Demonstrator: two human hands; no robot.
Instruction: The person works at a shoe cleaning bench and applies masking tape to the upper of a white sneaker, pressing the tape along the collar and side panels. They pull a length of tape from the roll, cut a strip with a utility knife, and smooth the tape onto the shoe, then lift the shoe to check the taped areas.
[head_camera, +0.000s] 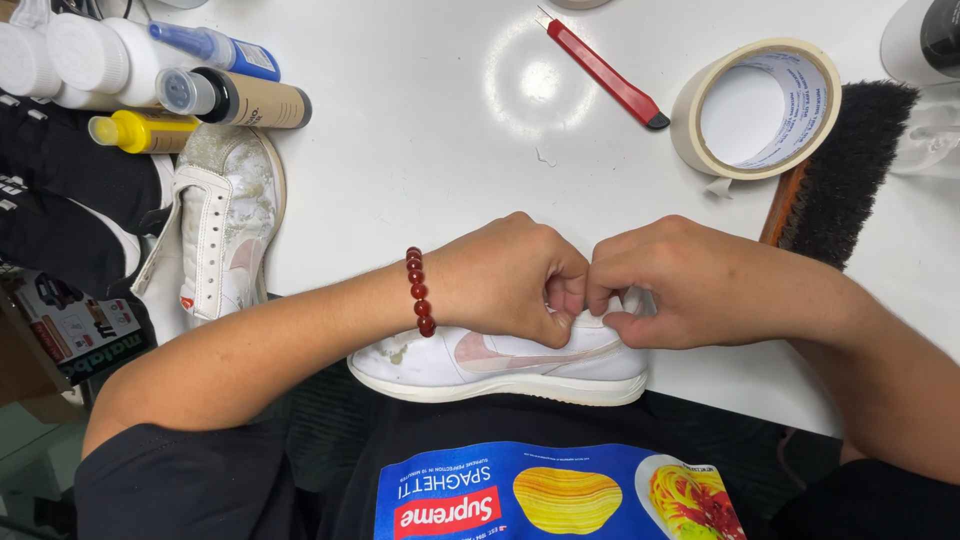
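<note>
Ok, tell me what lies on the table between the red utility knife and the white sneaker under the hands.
Head view: nothing but bare white table between the red utility knife and the white sneaker.

Your left hand (505, 275) and right hand (690, 285) meet knuckle to knuckle on the shoe (500, 360) at the near edge of the worktop (430, 140). A second shoe (225, 230) lies to your left, bottles (200, 95) behind it. Behind your right hand sits the tape roll (757, 108), a knife (602, 70) to its left, a brush (840, 170) to its right.
</note>
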